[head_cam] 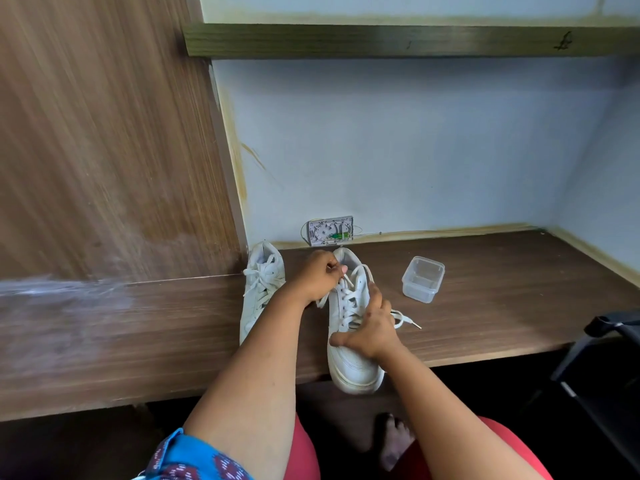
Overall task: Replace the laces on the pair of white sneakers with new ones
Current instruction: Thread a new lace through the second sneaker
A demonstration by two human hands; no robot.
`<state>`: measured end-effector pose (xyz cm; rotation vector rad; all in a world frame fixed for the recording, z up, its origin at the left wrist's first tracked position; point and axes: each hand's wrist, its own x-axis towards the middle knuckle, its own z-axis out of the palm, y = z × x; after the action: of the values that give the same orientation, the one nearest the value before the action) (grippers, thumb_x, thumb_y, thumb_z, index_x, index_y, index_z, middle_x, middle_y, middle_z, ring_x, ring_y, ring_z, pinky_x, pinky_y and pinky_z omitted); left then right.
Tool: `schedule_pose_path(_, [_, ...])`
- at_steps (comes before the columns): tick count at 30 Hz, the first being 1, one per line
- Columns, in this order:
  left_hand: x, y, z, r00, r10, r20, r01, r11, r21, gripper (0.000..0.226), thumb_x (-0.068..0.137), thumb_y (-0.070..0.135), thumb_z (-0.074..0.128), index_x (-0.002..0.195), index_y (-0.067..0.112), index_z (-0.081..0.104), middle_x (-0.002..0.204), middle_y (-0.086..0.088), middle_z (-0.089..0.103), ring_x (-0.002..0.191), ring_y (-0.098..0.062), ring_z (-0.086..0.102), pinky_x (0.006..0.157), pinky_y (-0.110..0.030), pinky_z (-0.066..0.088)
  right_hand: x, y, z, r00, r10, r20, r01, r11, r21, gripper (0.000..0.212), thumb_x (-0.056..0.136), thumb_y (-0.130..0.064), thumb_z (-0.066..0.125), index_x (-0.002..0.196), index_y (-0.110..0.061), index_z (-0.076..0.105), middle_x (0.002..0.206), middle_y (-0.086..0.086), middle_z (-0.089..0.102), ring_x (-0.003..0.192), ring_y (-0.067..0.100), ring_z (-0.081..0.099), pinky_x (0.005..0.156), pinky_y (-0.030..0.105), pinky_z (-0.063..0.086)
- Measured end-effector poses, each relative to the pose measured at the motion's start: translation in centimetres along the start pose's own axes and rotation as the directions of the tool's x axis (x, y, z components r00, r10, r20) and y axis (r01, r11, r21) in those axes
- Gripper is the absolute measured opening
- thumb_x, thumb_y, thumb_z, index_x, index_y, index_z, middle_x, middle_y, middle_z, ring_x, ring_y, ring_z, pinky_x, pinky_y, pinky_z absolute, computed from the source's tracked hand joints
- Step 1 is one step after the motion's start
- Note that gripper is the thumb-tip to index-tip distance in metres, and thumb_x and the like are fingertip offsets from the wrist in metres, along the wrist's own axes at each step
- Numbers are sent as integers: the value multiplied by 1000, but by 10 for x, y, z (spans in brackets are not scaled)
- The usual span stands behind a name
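Two white sneakers stand on the brown wooden desk [485, 299]. The left sneaker [259, 292] is laced and lies beside the wooden side panel. The right sneaker [349, 341] points its toe over the desk's front edge. My left hand [320, 275] pinches a white lace [346, 280] near the top eyelets of the right sneaker. My right hand [372, 329] lies over that shoe's middle, thumb across the vamp and fingers on its right side. A loose lace end [405, 320] trails onto the desk right of the shoe.
A clear plastic container [423, 279] stands on the desk right of the shoes. A small white wall box [330, 231] with wires sits behind them. A dark chair [606, 368] is at the right. A wooden panel [104, 150] rises at the left.
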<state>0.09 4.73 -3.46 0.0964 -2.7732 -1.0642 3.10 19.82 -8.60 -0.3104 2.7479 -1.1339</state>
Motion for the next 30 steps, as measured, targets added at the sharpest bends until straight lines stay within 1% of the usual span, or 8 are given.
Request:
schedule_pose_path(3, [-4, 12, -5, 989, -71, 133, 57, 993, 107, 29, 98, 31, 47, 98, 10, 67, 101, 0, 45, 97, -16, 48, 83, -27, 36, 6, 0, -6, 970, -163, -179, 169, 986, 16, 105, 65, -53, 76, 147, -16, 22, 138, 8, 33, 131, 26, 29, 109, 34, 24])
schedule_pose_path(6, [-14, 27, -10, 982, -86, 171, 120, 972, -204, 29, 95, 30, 49, 73, 21, 65, 83, 0, 60, 83, -15, 55, 78, -30, 42, 11, -5, -12, 860, -324, -395, 398, 909, 120, 56, 88, -42, 55, 139, -21, 43, 132, -8, 47, 125, 16, 36, 102, 26, 26])
schedule_pose_path(12, [-30, 39, -32, 991, 26, 134, 53, 831, -554, 34, 99, 14, 46, 65, 12, 48, 55, 1, 44, 51, -12, 44, 61, -26, 40, 15, -14, -19, 805, -427, -411, 511, 851, 118, 9, 91, -21, 64, 94, -16, 71, 89, -9, 66, 94, 13, 53, 78, 23, 42])
schedule_pose_path(18, [-36, 25, -57, 997, -48, 66, 79, 755, -650, 31, 100, 17, 47, 69, 13, 48, 52, 6, 33, 44, -5, 33, 57, -23, 34, 23, -3, -36, 896, 166, -413, 66, 867, 493, 15, 96, -19, 53, 106, -18, 63, 102, 4, 69, 86, 20, 63, 78, 35, 54])
schedule_pose_path(21, [-40, 25, -48, 992, -41, 118, 101, 815, -571, 27, 100, 18, 47, 73, 14, 52, 52, 10, 40, 49, -5, 34, 53, -20, 31, 19, -8, -38, 903, -169, -394, 307, 896, 320, 40, 90, -14, 49, 129, -21, 54, 125, -5, 57, 114, 16, 51, 98, 33, 43])
schedule_pose_path(24, [-43, 33, -35, 987, -13, 162, 90, 874, -477, 21, 100, 21, 48, 82, 15, 57, 64, 10, 50, 50, 3, 42, 55, -20, 32, 14, -20, -29, 864, -434, -257, 486, 852, 193, 27, 95, -33, 51, 116, -24, 63, 107, -9, 65, 112, 16, 47, 89, 26, 39])
schedule_pose_path(27, [-46, 35, -37, 993, -13, 115, 65, 883, -465, 27, 101, 25, 46, 77, 16, 53, 66, 7, 44, 54, 0, 38, 55, -19, 31, 19, -14, -32, 848, -360, -389, 420, 904, 79, 25, 99, -32, 48, 91, -18, 67, 79, 4, 64, 96, 26, 53, 69, 28, 35])
schedule_pose_path(30, [-48, 28, -46, 994, -37, 105, 80, 889, -450, 32, 101, 29, 46, 72, 18, 51, 66, 3, 40, 58, -7, 34, 55, -19, 31, 23, -4, -56, 885, 56, -462, 61, 970, 235, 34, 101, -34, 38, 97, -15, 66, 89, 12, 61, 102, 35, 52, 73, 35, 38])
